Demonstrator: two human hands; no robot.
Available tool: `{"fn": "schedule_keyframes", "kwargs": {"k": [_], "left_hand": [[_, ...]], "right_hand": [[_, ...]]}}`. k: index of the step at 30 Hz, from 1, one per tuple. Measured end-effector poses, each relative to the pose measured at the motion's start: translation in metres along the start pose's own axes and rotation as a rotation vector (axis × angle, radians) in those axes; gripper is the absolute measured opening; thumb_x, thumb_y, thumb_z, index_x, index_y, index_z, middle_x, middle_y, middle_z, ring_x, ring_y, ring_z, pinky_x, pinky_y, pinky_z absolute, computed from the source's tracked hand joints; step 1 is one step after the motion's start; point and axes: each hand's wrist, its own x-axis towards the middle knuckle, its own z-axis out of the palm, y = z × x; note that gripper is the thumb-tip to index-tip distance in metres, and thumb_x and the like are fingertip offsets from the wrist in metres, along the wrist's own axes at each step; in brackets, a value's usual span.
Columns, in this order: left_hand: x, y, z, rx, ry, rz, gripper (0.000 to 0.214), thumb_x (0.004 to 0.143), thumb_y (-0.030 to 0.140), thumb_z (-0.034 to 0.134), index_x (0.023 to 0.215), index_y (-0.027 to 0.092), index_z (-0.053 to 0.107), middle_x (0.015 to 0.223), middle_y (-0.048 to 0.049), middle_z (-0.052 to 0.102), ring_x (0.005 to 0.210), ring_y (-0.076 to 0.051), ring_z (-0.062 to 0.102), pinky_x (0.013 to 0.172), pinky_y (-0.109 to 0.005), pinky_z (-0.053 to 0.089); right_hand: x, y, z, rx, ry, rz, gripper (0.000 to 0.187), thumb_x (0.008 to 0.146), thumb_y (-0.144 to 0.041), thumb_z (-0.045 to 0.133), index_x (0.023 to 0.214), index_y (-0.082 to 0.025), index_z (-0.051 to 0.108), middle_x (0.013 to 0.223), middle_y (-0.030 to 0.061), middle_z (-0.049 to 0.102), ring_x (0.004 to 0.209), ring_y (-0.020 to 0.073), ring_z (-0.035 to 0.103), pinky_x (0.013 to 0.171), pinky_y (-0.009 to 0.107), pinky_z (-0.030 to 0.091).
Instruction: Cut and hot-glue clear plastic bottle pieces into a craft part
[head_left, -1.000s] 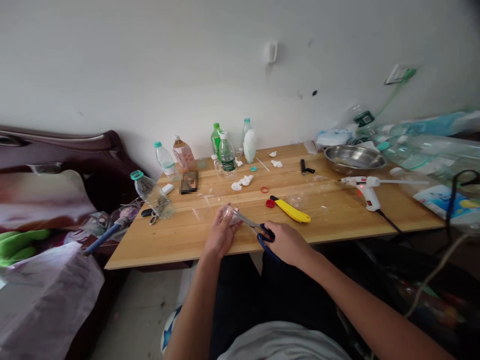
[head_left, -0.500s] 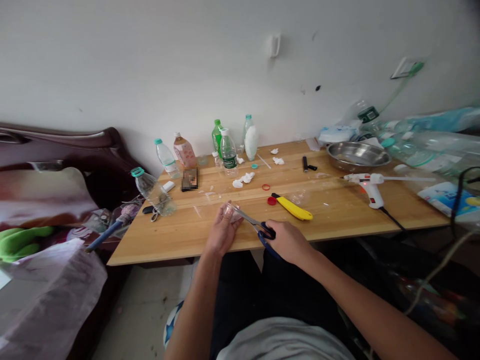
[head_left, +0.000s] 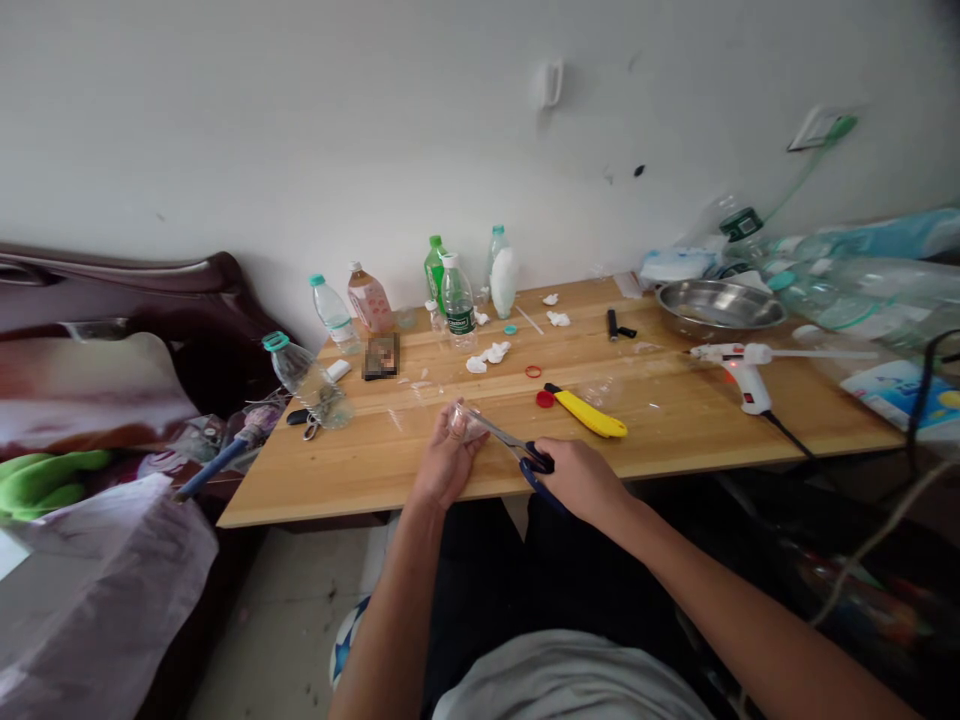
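Over the front part of the wooden table, my left hand is closed around a small clear plastic piece, partly hidden by the fingers. My right hand grips dark blue-handled scissors. Their blades point left and reach the clear piece; whether they cut into its edge is too small to tell. Just beyond my right hand lie a yellow utility knife and a red cap. A thin red ring is a little farther back.
Several bottles, among them a labelled clear bottle, stand along the back of the table. Crumpled tissue lies mid-table. To the right are a metal bowl and a corded glue gun. A cut bottle leans at the left.
The view has shifted slightly. Both hands keep their holds on the clear plastic piece and the scissors, with the scissors' handles a touch farther right.
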Motion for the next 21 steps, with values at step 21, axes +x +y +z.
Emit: {"fn": "schedule_keyframes", "kwargs": {"k": [21], "left_hand": [[0.004,-0.002,0.000,0.026,-0.035,0.000,0.056,0.069,0.033,0.089,0.119,0.024,0.066,0.096,-0.0009,0.069,0.087,-0.015,0.068,0.090,-0.034,0.050]], "right_hand": [[-0.002,-0.001,-0.015,0.072,-0.133,-0.054,0.011,0.091,-0.024,0.060,0.084,-0.021,0.053,0.087,0.0047,0.069,0.079,0.0170,0.063,0.065,0.025,0.037]]}}
